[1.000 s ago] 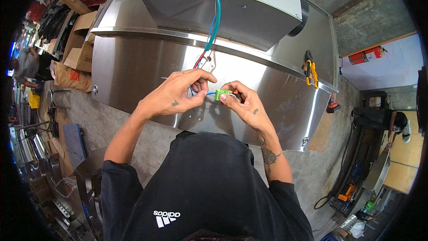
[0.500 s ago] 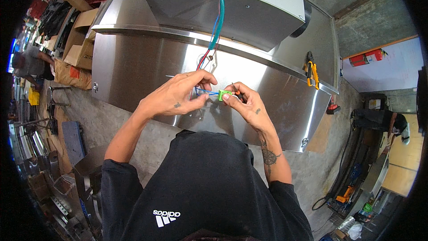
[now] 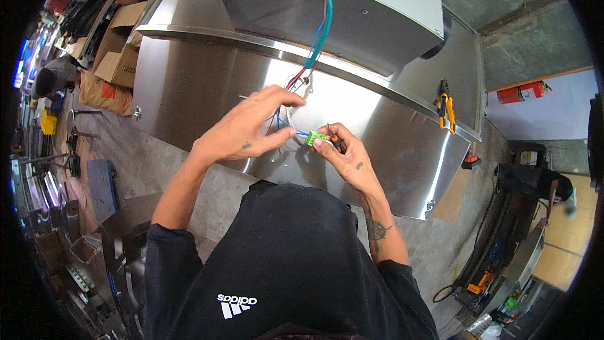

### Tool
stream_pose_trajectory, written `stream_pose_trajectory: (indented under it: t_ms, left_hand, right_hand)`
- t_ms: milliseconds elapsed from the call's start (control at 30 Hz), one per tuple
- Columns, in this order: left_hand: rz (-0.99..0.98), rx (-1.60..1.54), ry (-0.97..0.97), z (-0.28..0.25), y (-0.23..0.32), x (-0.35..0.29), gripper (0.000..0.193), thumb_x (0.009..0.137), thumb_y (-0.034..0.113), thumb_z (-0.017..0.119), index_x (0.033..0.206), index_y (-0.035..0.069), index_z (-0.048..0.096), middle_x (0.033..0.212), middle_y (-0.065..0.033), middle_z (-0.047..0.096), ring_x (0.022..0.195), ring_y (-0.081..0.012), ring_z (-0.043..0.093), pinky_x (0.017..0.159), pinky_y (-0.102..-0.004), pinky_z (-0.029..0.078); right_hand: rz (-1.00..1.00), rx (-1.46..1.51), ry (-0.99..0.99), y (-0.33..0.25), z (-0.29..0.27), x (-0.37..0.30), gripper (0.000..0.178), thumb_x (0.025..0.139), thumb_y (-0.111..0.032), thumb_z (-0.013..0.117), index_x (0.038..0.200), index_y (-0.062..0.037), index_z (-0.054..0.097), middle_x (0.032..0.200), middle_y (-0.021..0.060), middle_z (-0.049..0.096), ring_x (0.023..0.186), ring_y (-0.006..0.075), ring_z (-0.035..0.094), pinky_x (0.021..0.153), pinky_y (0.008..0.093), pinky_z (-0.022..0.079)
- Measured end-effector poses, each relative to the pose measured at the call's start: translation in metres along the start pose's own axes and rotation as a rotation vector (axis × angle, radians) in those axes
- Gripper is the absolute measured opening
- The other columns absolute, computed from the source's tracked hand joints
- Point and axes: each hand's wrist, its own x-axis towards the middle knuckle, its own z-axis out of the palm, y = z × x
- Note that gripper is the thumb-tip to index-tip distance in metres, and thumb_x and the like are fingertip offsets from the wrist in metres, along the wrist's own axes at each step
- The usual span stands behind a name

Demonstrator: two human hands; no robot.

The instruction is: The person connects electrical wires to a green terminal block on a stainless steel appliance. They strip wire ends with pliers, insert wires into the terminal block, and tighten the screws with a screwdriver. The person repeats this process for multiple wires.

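Observation:
My right hand [image 3: 347,156] pinches a small green terminal block connector [image 3: 313,138] between thumb and fingers. A slim orange-and-black tool [image 3: 335,139], partly hidden, also lies within that hand; its kind is unclear. A blue wire [image 3: 298,133] runs into the connector's left side. Beside it, my left hand [image 3: 248,124] is open, thumb and forefinger apart around several loose wires, its thumb tip close to the blue one. Red, blue and white wires come down from a green cable sheath [image 3: 321,44], which leaves a hole in the metal box above.
The large steel box [image 3: 327,19] stands over a sloping stainless panel [image 3: 182,101]. Yellow-and-black pliers [image 3: 447,110] rest on the panel's right ledge. Cardboard boxes [image 3: 118,66] are stacked at left. Other people are at both sides, and a red fire extinguisher [image 3: 522,92] is at far right.
My left hand's fingers have opened wider and lifted a little from the wires. My right hand still grips the connector. The whole view has shifted slightly.

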Motion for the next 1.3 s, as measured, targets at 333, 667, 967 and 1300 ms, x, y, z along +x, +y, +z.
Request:
stream_pose_trajectory:
  t_ms: [333,667,967,1300]
  left_hand:
    - [-0.466,-0.523,0.128,0.07,0.019,-0.096,0.033,0.114,0.027,0.07,0.131,-0.001,0.068,0.121,-0.0138,0.078,0.113,-0.0172,0.074,0.096,-0.0347,0.06]
    - [-0.537,-0.627,0.334,0.104,-0.007,-0.103,0.034,0.114,0.025,0.07,0.133,-0.003,0.067,0.11,-0.009,0.077,0.093,-0.0126,0.07,0.081,-0.0316,0.057]
    - [-0.47,-0.528,0.332,0.104,0.002,-0.098,0.034,0.112,0.024,0.072,0.132,-0.002,0.068,0.101,-0.0078,0.072,0.087,-0.0134,0.067,0.076,-0.0321,0.054]
    - [-0.447,-0.382,0.369,0.103,0.008,-0.102,0.035,0.108,0.019,0.075,0.133,-0.002,0.062,0.107,-0.0122,0.074,0.094,-0.0182,0.071,0.085,-0.035,0.057]
  right_hand:
    - [0.059,-0.002,-0.075,0.038,0.045,-0.015,0.032,0.103,-0.024,0.084,0.125,-0.0045,0.07,0.093,-0.0079,0.059,0.08,0.0035,0.043,0.07,0.0226,0.039]
    - [-0.075,-0.11,0.011,0.012,0.042,0.009,0.021,0.111,-0.019,0.07,0.124,-0.0024,0.071,0.103,0.0017,0.072,0.088,0.0071,0.058,0.079,0.026,0.048]
    - [-0.352,-0.253,0.175,-0.039,0.068,0.042,0.022,0.113,-0.02,0.067,0.121,0.0005,0.069,0.097,0.0034,0.071,0.083,0.0104,0.061,0.074,0.0271,0.05]
    - [-0.107,-0.076,0.124,0.008,0.073,0.034,0.018,0.107,-0.016,0.071,0.119,-0.0031,0.073,0.097,0.0017,0.071,0.077,0.0062,0.056,0.067,0.0256,0.045]
